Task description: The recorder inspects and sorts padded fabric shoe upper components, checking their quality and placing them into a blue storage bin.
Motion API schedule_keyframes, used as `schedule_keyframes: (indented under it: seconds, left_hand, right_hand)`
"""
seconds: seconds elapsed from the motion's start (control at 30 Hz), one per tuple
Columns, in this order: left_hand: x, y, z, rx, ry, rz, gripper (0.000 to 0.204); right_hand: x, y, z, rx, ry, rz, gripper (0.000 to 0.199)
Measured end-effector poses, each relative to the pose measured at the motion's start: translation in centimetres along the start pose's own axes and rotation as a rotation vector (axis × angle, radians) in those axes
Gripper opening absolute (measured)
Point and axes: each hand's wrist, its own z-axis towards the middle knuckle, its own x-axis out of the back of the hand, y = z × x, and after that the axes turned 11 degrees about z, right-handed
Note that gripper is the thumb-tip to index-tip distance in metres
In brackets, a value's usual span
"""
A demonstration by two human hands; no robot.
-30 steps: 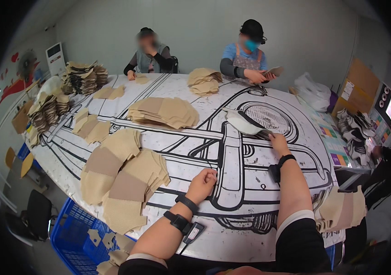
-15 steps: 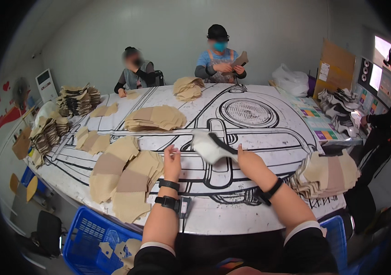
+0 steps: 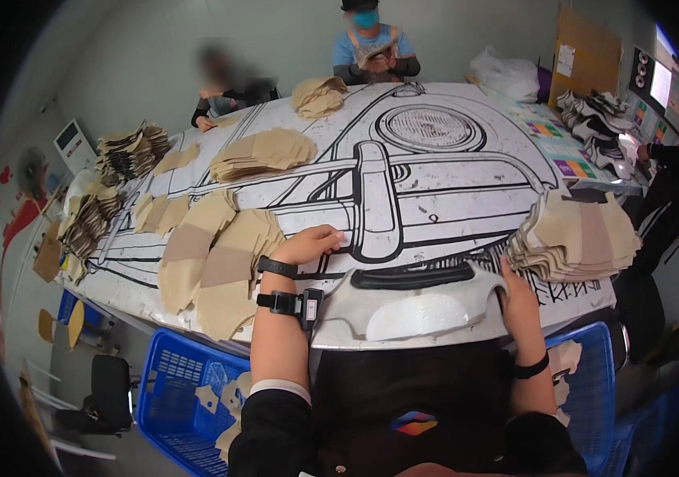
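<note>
A white shoe upper [image 3: 427, 314] with a black strip along its far edge lies at the table's front edge, partly overhanging my lap. My right hand [image 3: 516, 298] grips its right end, thumb on top and the other fingers hidden beneath. Above the upper's left end is my left hand [image 3: 316, 245], its fingers loosely bent and nothing visible in them. That wrist wears two black bands, one with a small device. Beige fabric pieces with a brownish middle band [image 3: 216, 262] lie fanned out left of my left hand. A thick stack of similar pieces [image 3: 582, 238] sits beyond my right hand.
The table [image 3: 451, 211] bears a printed line drawing. More beige stacks [image 3: 264, 153] stand farther back and left. Blue crates [image 3: 161, 397] flank me, holding cut pieces. Two people sit across the table; another is at the far right, near piled shoe uppers [image 3: 602, 127].
My right hand has brought the shoe upper nearer and turned it lengthwise along the table's edge. My left hand has turned inward, fingers pointing right. The view has tilted down.
</note>
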Motion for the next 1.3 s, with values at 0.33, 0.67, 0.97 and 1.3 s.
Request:
schedule_keyframes:
  seconds: [0.33,0.67,0.97,1.3]
  left_hand:
    - [-4.7,4.7,0.5,-0.363,-0.04,0.285,0.037]
    - [-8.8,7.1,1.7,-0.48,-0.199,0.364,0.039]
    - [-2.1,7.0,-1.7,-0.244,-0.142,0.478,0.053]
    - [1.4,4.2,-6.3,-0.099,-0.093,0.785,0.057]
  right_hand:
    - [0.2,2.0,-0.1,-0.02,0.037,0.397,0.063]
    - [-0.5,4.4,-0.7,-0.105,0.115,1.132,0.04]
    - [0.4,4.0,-0.9,-0.27,-0.08,1.243,0.032]
    - [1.3,2.2,-1.0,-0.011,-0.152,0.901,0.057]
